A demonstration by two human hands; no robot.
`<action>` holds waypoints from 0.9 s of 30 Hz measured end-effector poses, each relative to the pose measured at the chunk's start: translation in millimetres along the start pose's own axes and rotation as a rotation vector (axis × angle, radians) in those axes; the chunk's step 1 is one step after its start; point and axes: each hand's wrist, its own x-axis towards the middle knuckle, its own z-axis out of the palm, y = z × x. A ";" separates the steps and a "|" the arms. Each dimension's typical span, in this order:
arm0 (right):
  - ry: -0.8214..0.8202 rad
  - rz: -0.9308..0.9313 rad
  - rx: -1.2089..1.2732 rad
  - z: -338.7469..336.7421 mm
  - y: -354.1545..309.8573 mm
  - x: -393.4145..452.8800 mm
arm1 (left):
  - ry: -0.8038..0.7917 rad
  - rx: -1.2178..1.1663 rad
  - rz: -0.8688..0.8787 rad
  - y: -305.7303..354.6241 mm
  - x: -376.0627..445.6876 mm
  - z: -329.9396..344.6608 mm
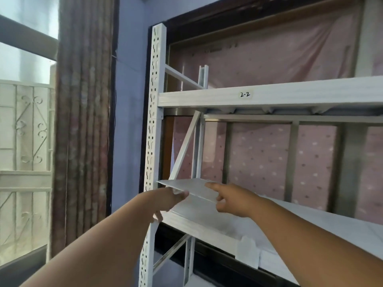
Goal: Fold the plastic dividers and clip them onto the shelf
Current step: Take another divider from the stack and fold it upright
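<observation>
A white plastic divider (pixel 186 186) is held flat, just above the left end of the lower shelf board (pixel 207 219) of a white metal rack. My left hand (pixel 167 200) grips its near left edge, thumb on top. My right hand (pixel 232 198) pinches its right edge, with the index finger lying along the top. A folded white piece (pixel 247 254) hangs clipped over the shelf's front edge, to the right of my hands.
The perforated upright post (pixel 153 125) stands just left of my hands. An upper shelf beam (pixel 269 95) labelled 2-2 runs overhead. A pink dotted cloth (pixel 259 158) hangs behind the rack. A curtain (pixel 83 121) and a window are to the left.
</observation>
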 end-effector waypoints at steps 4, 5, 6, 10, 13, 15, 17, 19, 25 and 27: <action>0.045 0.023 0.060 -15.2 17.3 -16.9 | -0.011 -0.395 0.162 45.5 4.9 21.8; 0.044 0.025 0.043 -17.8 23.2 -22.4 | -0.031 -0.492 0.222 58.7 6.0 28.1; 0.043 0.024 0.033 -20.4 28.5 -28.0 | -0.044 -0.584 0.278 71.8 7.0 33.1; 0.134 0.054 0.130 -35.9 58.5 -58.3 | -0.051 -0.863 0.467 135.6 10.9 56.1; 0.220 0.114 0.225 -44.5 82.2 -83.2 | -0.049 -1.021 0.544 180.4 11.1 76.8; 0.285 0.151 0.271 -49.9 98.4 -105.1 | -0.089 -1.093 0.572 210.2 10.0 94.2; 0.346 0.192 0.309 -54.6 113.4 -125.7 | -0.113 -1.066 0.622 236.0 9.2 109.4; 0.410 0.227 0.317 -60.3 127.8 -145.1 | -0.151 -1.023 0.673 260.4 5.1 122.9; 0.452 0.438 0.336 -81.3 174.1 -214.5 | -0.329 -0.861 0.853 340.0 -30.0 170.6; 0.440 0.440 0.380 -88.2 175.9 -226.1 | -0.348 -0.854 0.865 351.3 -37.3 177.0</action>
